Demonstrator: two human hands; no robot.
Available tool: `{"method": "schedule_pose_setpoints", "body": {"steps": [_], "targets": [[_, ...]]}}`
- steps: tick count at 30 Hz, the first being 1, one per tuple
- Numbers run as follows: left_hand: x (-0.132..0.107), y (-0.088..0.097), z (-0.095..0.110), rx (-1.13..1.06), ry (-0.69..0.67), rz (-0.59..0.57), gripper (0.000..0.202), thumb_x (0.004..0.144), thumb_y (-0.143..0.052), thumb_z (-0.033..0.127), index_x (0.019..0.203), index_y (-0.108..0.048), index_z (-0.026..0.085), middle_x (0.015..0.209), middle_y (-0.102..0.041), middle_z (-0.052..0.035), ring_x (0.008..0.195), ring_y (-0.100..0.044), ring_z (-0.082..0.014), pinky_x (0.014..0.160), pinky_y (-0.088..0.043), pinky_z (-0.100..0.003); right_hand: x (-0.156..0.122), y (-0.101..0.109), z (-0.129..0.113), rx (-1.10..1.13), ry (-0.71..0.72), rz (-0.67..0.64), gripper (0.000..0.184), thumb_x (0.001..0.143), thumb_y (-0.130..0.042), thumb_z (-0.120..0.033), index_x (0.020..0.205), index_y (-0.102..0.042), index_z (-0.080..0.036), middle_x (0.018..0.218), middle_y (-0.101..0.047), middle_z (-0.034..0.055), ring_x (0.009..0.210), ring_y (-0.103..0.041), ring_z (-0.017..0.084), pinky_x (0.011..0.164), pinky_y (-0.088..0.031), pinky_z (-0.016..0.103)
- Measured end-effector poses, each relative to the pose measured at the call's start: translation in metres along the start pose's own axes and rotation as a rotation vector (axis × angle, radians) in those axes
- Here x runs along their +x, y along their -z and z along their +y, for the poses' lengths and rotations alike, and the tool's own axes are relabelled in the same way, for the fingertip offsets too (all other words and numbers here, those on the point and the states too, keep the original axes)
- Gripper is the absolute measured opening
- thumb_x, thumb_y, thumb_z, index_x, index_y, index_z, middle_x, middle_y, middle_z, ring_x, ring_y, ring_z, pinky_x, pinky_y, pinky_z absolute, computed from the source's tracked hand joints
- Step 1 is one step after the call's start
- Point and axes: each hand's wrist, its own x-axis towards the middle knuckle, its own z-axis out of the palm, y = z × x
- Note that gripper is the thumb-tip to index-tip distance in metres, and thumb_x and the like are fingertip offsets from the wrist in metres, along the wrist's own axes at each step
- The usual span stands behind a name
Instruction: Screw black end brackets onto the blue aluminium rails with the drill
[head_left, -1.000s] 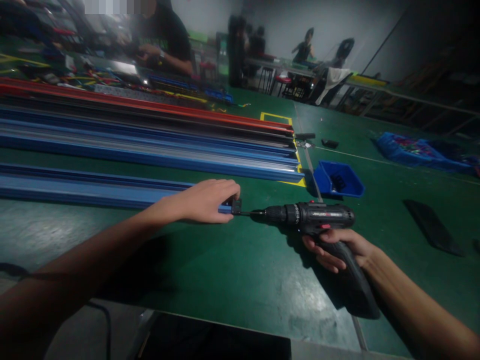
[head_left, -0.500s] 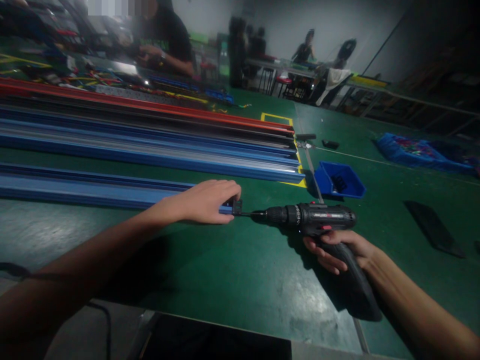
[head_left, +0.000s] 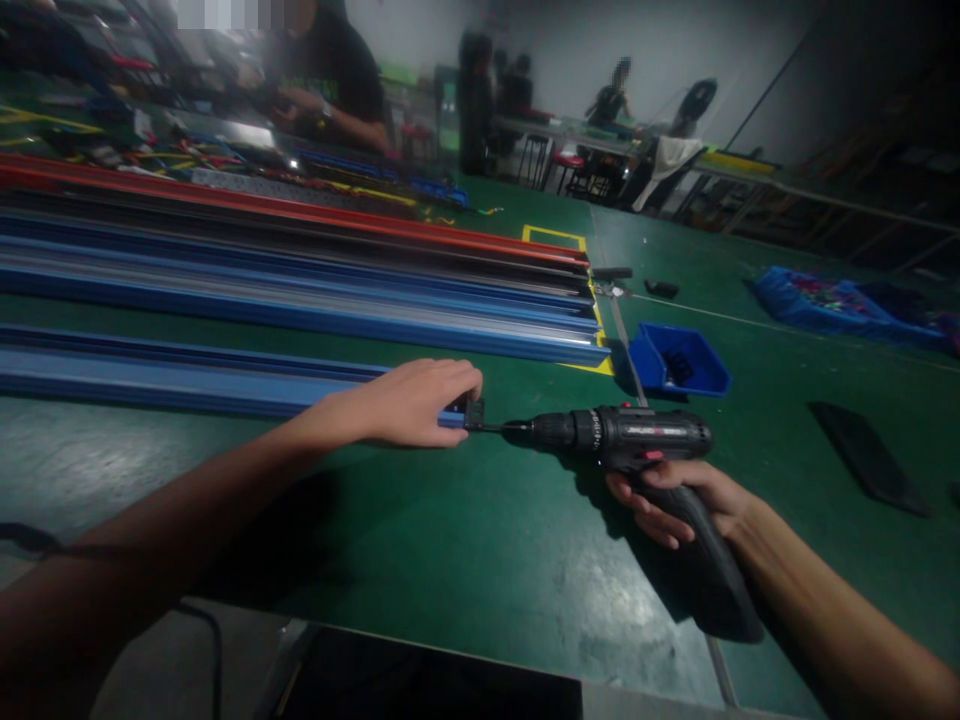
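- Hardly anything has shifted since a second ago: the cordless drill (head_left: 637,438) sits a touch further right, and both hands are where they were.
- Left hand (head_left: 412,403) lies over the near end of the blue rail (head_left: 187,375), its fingers curled down around the rail and pinning it to the green surface (head_left: 450,540).
- Right hand (head_left: 675,495) is wrapped around the drill's grip, with the drill lying level just above the surface.
- The bit (head_left: 491,427) meets the small black end piece (head_left: 474,413) on the rail's end face, right beside the left fingertips.
- By the look of it, the step in hand is driving a fastener through that end piece into the rail. I cannot tell whether it is seated.
- Further driving calls for keeping the bit in line with the rail and the left hand's hold firm, so the rail does not slide away.
- A blue bin (head_left: 645,362) stands beyond the drill, apart from it, with a few dark parts (head_left: 679,366) inside that are too small to identify.
- Further right lies a shallow blue tray (head_left: 772,292) with mixed coloured pieces in it, blurred.
- Stacked rails (head_left: 300,280) in blue, grey and red lie behind the held rail.
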Motion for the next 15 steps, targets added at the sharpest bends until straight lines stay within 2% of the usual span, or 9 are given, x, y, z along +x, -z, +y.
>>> {"method": "schedule_pose_setpoints", "body": {"steps": [15], "targets": [[0.0002,0.0004,0.0003,0.000,-0.001,-0.003,0.028,0.086,-0.066,0.041,0.105,-0.057,0.022,0.104,-0.064,-0.0043,0.094,-0.060,-0.0224,0.081,-0.042,-0.035,-0.0013,-0.0004,-0.0013,-0.011,-0.018,-0.020,0.025,0.097,-0.061,-0.027,0.105,-0.069,-0.005,0.081,-0.064,0.0033,0.044,-0.054,0.004,0.057,-0.059,0.022]]}}
